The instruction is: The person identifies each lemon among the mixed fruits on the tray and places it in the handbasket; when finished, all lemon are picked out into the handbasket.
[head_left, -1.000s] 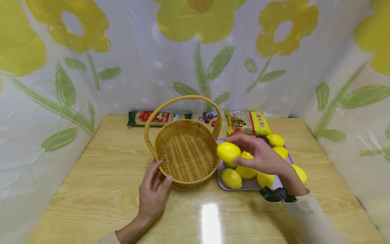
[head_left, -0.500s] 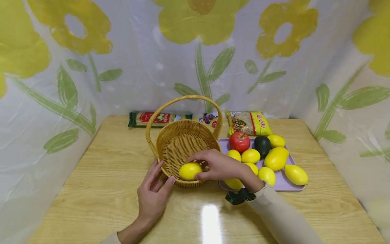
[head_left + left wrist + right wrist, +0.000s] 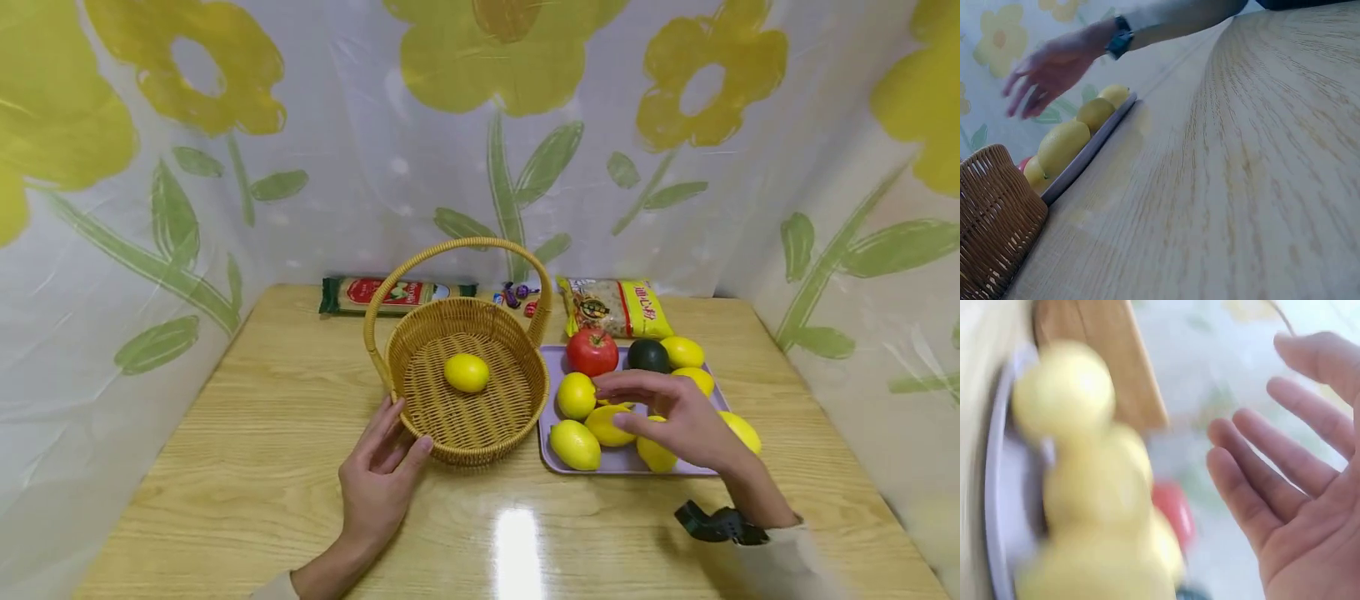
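One lemon [image 3: 466, 372] left of right hand [image 3: 667, 414]

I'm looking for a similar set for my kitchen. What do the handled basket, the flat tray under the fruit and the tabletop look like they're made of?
The tan handled basket looks like woven wicker or rattan: visible strands, matte. The lilac flat tray seems plastic: smooth, thin raised rim. The light wooden tabletop shows wood grain under a glossy finish with lamp glare; solid or laminate, I cannot tell.
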The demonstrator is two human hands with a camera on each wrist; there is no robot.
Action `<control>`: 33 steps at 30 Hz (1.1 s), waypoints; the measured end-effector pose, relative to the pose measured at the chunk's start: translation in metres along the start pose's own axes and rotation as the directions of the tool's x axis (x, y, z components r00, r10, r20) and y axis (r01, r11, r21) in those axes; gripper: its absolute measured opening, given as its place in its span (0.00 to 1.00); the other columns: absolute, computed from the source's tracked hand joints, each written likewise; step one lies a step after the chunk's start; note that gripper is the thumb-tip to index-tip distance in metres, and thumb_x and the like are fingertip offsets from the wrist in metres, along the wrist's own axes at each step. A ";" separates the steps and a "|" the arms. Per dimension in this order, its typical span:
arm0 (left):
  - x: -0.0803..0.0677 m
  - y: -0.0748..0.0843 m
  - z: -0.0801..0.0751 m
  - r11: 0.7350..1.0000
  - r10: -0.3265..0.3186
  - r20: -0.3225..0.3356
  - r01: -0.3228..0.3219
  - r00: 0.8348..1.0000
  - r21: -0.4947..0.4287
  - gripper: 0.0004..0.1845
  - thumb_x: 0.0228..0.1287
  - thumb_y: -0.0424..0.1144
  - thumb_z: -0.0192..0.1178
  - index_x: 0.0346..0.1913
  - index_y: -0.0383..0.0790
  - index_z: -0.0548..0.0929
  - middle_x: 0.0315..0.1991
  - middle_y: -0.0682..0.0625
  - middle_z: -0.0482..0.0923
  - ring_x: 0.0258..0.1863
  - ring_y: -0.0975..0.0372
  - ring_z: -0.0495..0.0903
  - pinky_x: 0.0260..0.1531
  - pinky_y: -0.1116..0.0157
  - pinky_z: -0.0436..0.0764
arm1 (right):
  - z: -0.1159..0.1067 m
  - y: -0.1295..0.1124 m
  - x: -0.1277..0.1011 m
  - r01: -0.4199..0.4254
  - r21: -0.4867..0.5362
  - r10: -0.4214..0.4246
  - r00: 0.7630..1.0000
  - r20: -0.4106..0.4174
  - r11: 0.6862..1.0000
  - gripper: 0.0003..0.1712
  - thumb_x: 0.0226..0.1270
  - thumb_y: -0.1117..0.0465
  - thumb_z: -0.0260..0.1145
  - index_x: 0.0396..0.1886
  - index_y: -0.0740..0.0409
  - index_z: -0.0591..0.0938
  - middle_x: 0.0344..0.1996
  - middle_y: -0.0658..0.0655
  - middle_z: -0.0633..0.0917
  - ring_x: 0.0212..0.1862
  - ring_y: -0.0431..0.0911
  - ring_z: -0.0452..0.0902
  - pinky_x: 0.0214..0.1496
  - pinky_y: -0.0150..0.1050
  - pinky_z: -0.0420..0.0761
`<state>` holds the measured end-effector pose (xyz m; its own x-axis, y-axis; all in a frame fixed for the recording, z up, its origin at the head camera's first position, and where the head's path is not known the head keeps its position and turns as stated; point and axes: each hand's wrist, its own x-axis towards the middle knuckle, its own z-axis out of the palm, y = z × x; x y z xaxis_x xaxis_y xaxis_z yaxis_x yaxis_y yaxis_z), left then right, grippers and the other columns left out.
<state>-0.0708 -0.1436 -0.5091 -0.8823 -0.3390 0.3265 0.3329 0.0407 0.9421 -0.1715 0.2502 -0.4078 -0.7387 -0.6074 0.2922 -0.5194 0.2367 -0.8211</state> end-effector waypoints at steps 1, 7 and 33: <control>0.000 0.000 0.000 1.000 0.000 -0.002 0.000 1.000 0.004 0.35 0.66 0.21 0.74 0.75 0.43 0.82 0.82 0.39 0.67 0.71 0.43 0.80 0.66 0.58 0.85 | -0.012 0.004 -0.012 -0.015 0.001 0.015 0.999 -0.031 1.000 0.24 0.74 0.76 0.71 0.67 0.64 0.85 0.64 0.61 0.88 0.61 0.48 0.88 0.67 0.38 0.92; 0.000 -0.001 0.001 1.000 -0.020 0.000 0.020 1.000 0.018 0.36 0.65 0.22 0.76 0.75 0.41 0.82 0.82 0.41 0.68 0.71 0.42 0.80 0.66 0.57 0.86 | -0.065 0.024 -0.081 -0.068 -0.047 0.055 0.971 -0.234 0.997 0.24 0.72 0.84 0.66 0.67 0.78 0.81 0.64 0.59 0.89 0.66 0.39 0.85 0.68 0.24 0.86; 0.003 -0.003 -0.006 0.999 -0.036 0.040 0.037 0.999 -0.001 0.34 0.65 0.20 0.75 0.74 0.35 0.81 0.81 0.42 0.68 0.71 0.45 0.82 0.62 0.58 0.90 | -0.092 0.059 -0.122 -0.357 -0.334 0.297 0.930 -0.218 0.872 0.28 0.72 0.66 0.79 0.69 0.63 0.84 0.60 0.31 0.84 0.58 0.18 0.76 0.55 0.12 0.81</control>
<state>-0.0726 -0.1500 -0.5114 -0.9066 -0.3021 0.2948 0.3009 0.0271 0.9533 -0.1520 0.4081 -0.4462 -0.9348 -0.3287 0.1349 -0.3327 0.6766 -0.6569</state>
